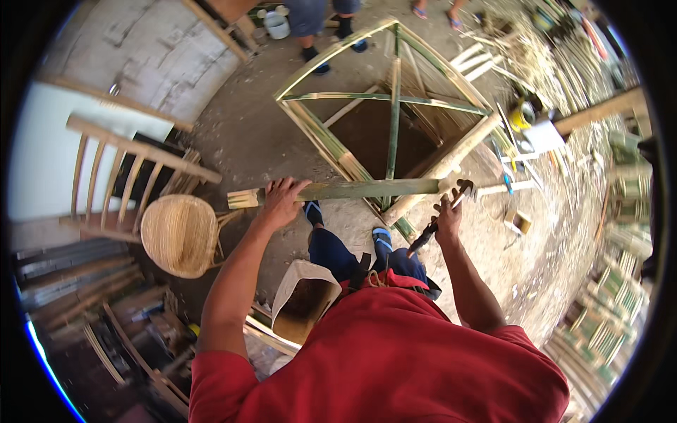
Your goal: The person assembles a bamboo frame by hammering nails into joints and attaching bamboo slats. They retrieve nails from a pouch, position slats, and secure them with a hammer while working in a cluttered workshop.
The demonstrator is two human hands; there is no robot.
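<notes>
My left hand point(282, 203) is closed around a long split bamboo piece point(367, 189) near its left end. The piece lies level across in front of me, its right end close to a thick round pole of the bamboo frame point(451, 161); I cannot tell if they touch. A hammer point(463, 190) is gripped in my right hand point(447, 220), head up and dark handle pointing down toward my body. The frame is four-sided with two crossing bars, and it stands just beyond my feet.
To the left is a round-seated wooden chair point(180, 236) beside a slatted rail point(144, 151). An open white container point(303, 299) sits by my left leg. Another person's legs point(308, 28) are behind the frame. Tools and bamboo scraps point(486, 60) litter the right; stacked bamboo pieces point(613, 303) line that side.
</notes>
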